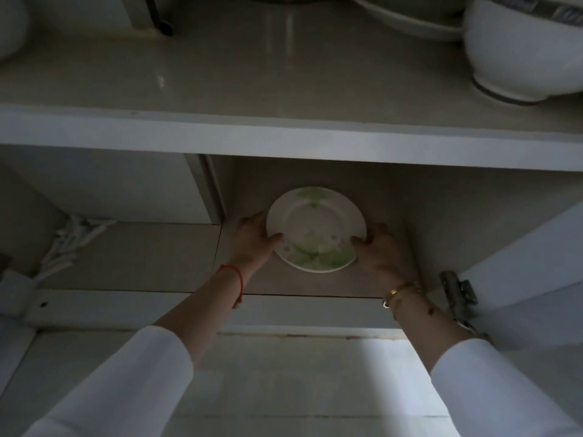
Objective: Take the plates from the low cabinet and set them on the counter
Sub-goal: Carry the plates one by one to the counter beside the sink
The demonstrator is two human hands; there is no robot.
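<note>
A white plate with green leaf patterns sits inside the dim low cabinet, under the counter. My left hand grips its left rim, thumb over the edge. On the right rim, my right hand holds it the same way. Whether the plate rests on the cabinet floor or is just lifted off it, I cannot tell. The pale counter runs across the top of the view, above the cabinet opening.
A large white bowl stands on the counter at the far right, with a shallow white dish behind it. The open cabinet door with its metal hinge hangs at right. White cables lie at left.
</note>
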